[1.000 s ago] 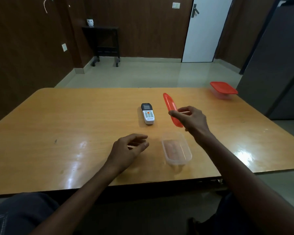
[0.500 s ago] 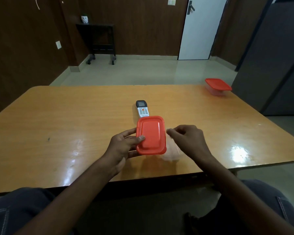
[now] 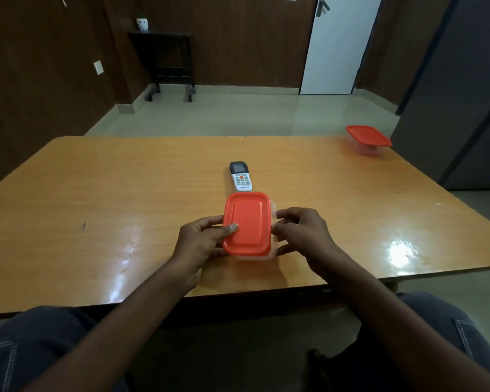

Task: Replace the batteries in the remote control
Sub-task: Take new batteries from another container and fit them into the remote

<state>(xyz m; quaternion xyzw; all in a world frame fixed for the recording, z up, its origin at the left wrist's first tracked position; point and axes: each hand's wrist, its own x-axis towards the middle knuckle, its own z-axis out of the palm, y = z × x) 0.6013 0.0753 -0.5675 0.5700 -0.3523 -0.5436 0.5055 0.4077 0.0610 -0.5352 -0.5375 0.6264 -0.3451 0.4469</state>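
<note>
Box (image 3: 248, 223) with orange lid gripped on the desk (image 3: 96, 193) by left hand (image 3: 200, 240) and right hand (image 3: 301, 232) | remote (image 3: 240, 176) lies just beyond box, long axis pointing away, untouched, roughly equidistant from both hands.

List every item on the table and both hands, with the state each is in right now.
near container: on the table, red lid on top, held on both sides
red lid: lying flat on the near container
far container: closed with a red lid, untouched
remote control: lying face up, untouched
left hand: grips the lid's left edge, thumb on top
right hand: grips the container's right side
</note>
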